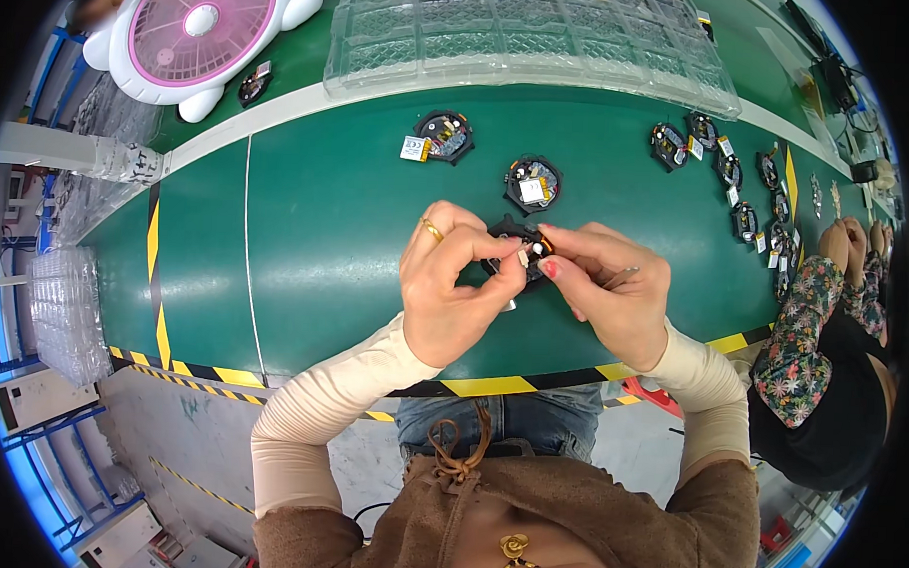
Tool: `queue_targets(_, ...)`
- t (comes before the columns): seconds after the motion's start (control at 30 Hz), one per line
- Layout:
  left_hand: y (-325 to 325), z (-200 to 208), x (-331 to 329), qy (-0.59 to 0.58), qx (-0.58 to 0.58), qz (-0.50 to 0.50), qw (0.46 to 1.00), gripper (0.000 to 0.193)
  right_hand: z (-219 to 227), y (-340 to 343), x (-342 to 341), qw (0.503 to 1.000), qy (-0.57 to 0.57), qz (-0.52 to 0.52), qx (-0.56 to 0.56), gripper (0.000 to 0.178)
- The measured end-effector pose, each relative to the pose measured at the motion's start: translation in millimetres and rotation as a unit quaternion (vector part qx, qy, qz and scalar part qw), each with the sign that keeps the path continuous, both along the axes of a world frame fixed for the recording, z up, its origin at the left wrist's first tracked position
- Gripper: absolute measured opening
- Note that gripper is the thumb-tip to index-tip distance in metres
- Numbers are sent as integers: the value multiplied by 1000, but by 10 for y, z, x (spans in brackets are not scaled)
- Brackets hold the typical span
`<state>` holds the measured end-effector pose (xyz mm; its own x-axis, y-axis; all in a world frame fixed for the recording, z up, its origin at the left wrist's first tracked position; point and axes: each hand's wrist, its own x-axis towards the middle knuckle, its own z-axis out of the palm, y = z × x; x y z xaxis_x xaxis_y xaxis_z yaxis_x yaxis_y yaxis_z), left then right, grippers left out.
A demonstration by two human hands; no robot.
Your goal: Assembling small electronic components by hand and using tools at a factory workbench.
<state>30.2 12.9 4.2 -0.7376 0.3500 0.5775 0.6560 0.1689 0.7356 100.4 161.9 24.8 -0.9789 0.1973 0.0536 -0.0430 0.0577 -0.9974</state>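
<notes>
Over the near middle of the green bench, both my hands meet at an open round black smartwatch case (516, 229) with electronics inside. My left hand (442, 289) has thumb and forefinger pinched together over the case, at a small pale part (523, 257). Fingers of my right hand (619, 295) grip the right edge of the case. A thin metal tool (623, 276), its kind unclear, rests between the right fingers. Just beyond lies another open watch case (533, 185) with a white-labelled battery. One more case (443, 135) sits farther left, its battery (414, 148) hanging outside.
Clear plastic trays (523, 46) stand along the far side, beside a pink-and-white fan (201, 20). Several watch cases (729, 171) lie at the right, near a co-worker's hands (844, 245) and flowered sleeve (798, 326). Striped tape (491, 386) marks the bench's near edge.
</notes>
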Motion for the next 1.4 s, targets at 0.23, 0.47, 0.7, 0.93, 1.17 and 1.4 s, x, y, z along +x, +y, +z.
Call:
queue_targets(0.23, 12, 57, -1, 46, 3, 5, 999, 22, 101, 54, -8, 992, -28, 49, -114, 24)
queue_targets(0.47, 9, 89, -45, -90, 9, -90, 992, 46, 1, 142, -1, 994, -3, 85, -66, 25)
queue_targets(0.7, -82, 142, -16, -149, -27, -216, 965, 58, 187, 275, -92, 988, -48, 145, -13, 18)
queue_targets(0.93, -59, 188, -27, -83, -58, -162, 982, 40, 59, 205, -56, 990, 34, 113, 75, 19)
queue_targets(1.17, -56, 140, -8, -132, -73, -154, 977, 40, 98, 295, -96, 991, -50, 126, 10, 14)
queue_targets(1.4, -72, 110, -15, -159, -43, -208, 964, 36, 142, 250, -95, 984, -117, 101, -89, 13)
